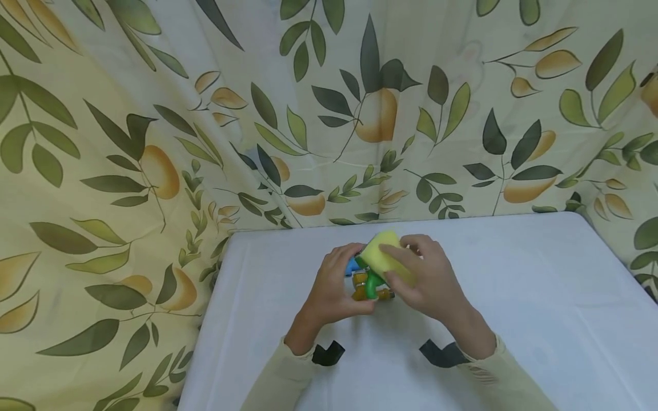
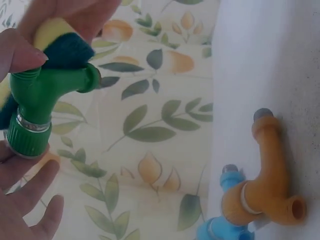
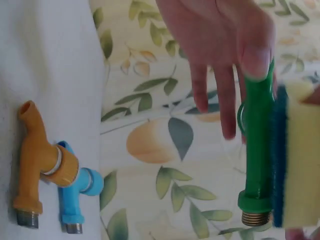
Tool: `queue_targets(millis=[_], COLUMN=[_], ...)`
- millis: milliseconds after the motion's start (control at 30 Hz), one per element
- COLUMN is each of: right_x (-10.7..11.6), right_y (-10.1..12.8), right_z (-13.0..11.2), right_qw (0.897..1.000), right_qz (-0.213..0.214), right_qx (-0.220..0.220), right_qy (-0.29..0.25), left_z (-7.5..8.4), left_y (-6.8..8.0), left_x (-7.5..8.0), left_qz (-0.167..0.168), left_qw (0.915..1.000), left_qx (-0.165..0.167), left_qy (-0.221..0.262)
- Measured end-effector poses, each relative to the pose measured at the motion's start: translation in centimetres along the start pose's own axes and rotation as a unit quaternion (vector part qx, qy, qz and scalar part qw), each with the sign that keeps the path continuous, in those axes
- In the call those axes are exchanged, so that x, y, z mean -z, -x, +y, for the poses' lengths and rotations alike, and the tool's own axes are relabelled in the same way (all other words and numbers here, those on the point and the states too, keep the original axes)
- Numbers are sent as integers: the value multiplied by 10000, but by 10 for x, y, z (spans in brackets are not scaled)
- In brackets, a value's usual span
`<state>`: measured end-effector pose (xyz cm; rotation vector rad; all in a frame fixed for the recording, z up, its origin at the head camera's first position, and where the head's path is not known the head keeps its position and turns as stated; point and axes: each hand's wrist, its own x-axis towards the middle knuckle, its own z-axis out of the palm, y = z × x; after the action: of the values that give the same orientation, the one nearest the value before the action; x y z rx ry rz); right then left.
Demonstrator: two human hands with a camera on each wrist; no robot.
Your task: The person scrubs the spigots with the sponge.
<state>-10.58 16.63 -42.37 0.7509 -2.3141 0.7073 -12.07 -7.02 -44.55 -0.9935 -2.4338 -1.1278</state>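
Left hand (image 1: 336,285) pinches the green tap (image 2: 37,102) above the counter (image 1: 514,285), long axis roughly level; right hand (image 1: 429,279) grips the yellow sponge (image 1: 385,254), pressed along the tap.

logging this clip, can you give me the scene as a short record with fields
left hand: left hand holds the green plastic tap
right hand: right hand presses the yellow sponge with a blue scouring side against the tap
on the table: orange plastic tap and blue plastic tap, touching
surface: white table
backdrop: leaf-print curtain
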Motion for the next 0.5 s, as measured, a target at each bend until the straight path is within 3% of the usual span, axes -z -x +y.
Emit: queue_targets(millis=[133,333,500], right_x=[6,6,8], right_y=[1,-5,-3], right_z=[3,12,7], right_qw=[9974,9998,9986], right_qz=[-188,135,-243], right_qx=[692,-1,470], right_qy=[-22,137,-76], left_z=[1,0,-1], left_y=[1,2,1], left_x=[2,1,3], left_qz=[116,140,281], left_qw=[9999,9996,9988], left_qx=[75,29,44], left_qy=[99,251,408])
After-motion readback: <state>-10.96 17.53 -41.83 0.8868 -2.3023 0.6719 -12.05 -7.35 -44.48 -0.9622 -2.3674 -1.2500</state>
